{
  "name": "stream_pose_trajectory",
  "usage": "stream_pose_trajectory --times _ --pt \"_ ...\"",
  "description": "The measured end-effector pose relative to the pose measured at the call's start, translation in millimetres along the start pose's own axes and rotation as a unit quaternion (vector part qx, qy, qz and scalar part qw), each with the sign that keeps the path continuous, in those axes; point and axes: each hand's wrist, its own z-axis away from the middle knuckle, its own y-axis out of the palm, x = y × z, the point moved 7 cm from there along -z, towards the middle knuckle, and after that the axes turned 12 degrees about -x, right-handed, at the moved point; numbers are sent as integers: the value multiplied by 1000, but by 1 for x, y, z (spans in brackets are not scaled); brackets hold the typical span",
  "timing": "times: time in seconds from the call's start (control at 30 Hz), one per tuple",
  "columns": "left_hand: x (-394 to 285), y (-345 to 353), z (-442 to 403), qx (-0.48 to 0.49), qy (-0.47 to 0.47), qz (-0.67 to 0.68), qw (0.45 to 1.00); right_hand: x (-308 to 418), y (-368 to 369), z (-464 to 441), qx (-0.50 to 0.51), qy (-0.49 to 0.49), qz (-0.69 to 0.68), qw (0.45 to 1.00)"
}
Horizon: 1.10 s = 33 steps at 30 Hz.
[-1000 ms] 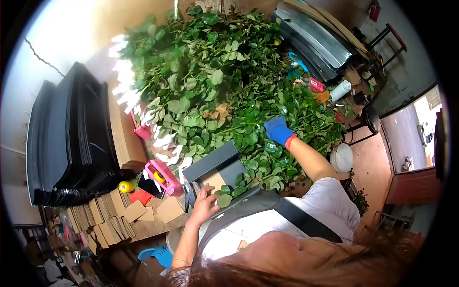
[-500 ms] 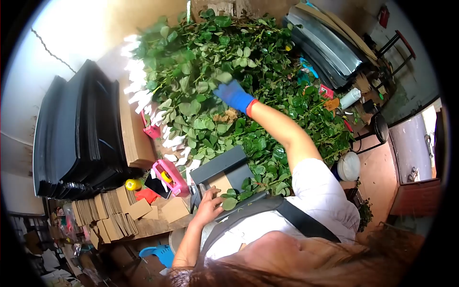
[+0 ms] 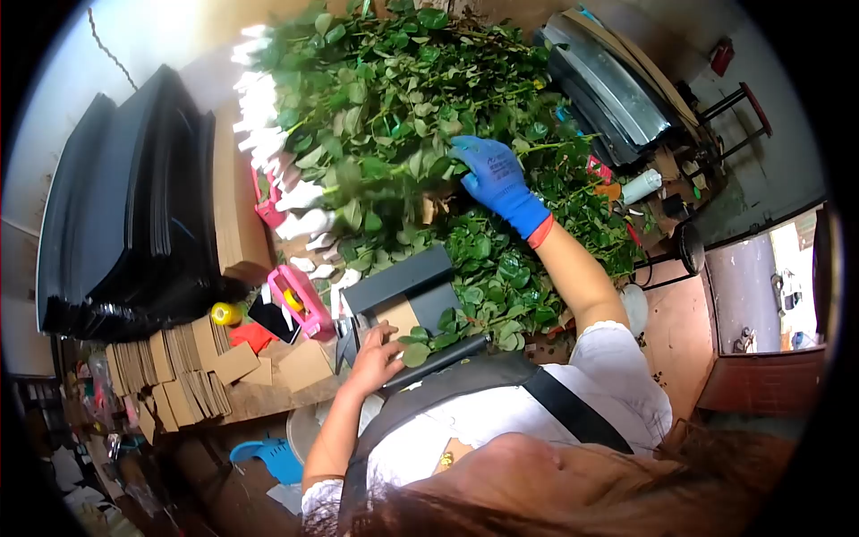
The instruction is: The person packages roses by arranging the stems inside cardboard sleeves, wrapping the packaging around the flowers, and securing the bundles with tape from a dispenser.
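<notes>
My right hand (image 3: 497,179), in a blue glove with a red cuff, is closed over the pile of leafy rose stems (image 3: 394,98). Between its fingertips and thumb is a leafy stem (image 3: 403,170), blurred by motion; the exact grip is partly hidden. White-sleeved flower heads (image 3: 300,197) line the pile's left side. My bare left hand (image 3: 376,360) lies with fingers apart at the near end of a dark grey folded card tray (image 3: 398,277). A brown cardboard piece (image 3: 396,313) lies in that tray, and leaves of another stem (image 3: 416,351) sit beside my fingers.
Stacked black sheets (image 3: 134,197) stand at the left. Cardboard pieces (image 3: 183,358), a pink tape dispenser (image 3: 302,300) and a yellow tape roll (image 3: 225,313) lie on the table's left. Wrapped dark sheets (image 3: 617,89) and a white bottle (image 3: 642,186) are at the right.
My right hand has moved right and slightly toward me over the pile, with leaves shifting beside it. My left hand stays at the grey tray. The camera view has shifted a little.
</notes>
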Motion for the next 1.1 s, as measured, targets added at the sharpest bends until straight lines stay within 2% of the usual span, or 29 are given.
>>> stream_pose_trajectory --times 0.1,0.13,0.23,0.27,0.3,0.37,0.4,0.47,0.53,0.63,0.67,0.7,0.77,0.83,0.87,0.9,0.97,1.03,1.07,1.1 --pt "2 2 1 0 3 -4 1000 -10 33 26 211 7 78 974" --pt "3 2 1 -6 8 -5 1000 -10 29 27 245 13 114 963" --pt "3 2 -1 0 -11 11 1000 11 -21 14 -5 8 68 998" --pt "3 2 0 3 -7 3 1000 19 -20 17 12 -30 105 994" --pt "1 1 1 -20 29 -9 999 8 4 34 108 2 109 988" --pt "1 1 1 -16 18 4 1000 -29 54 90 296 68 118 945" --pt "2 1 2 -16 30 -6 999 -35 51 91 277 85 126 949" --pt "3 0 -5 -14 20 -13 1000 -15 -4 51 89 50 111 989" --pt "5 4 1 -19 15 -6 1000 5 -51 25 -67 23 41 997" --pt "1 0 3 -26 22 -2 999 22 -64 35 12 -56 -17 998" --pt "2 1 3 -30 30 -5 999 28 -78 39 -10 -43 -40 998" --pt "1 0 3 -30 28 -9 999 25 -85 49 15 -6 -62 998" --pt "9 3 3 -29 -47 4 998 23 -101 69 40 16 -172 984" --pt "29 9 8 -70 -79 5 994 16 -97 107 119 41 -217 968" --pt "20 3 7 -80 -105 49 990 11 -92 133 140 54 -191 970" --pt "11 -3 6 -92 -130 93 983 2 -83 163 204 61 -118 970" --pt "20 4 10 -113 -83 100 985 6 -67 199 349 45 18 936" --pt "18 7 7 -38 -95 127 987 14 -62 218 364 17 -36 931" --pt "17 7 7 -36 -96 132 986 7 -44 242 481 28 13 876" --pt "16 7 7 -34 -96 135 986 3 -39 241 533 49 32 844"
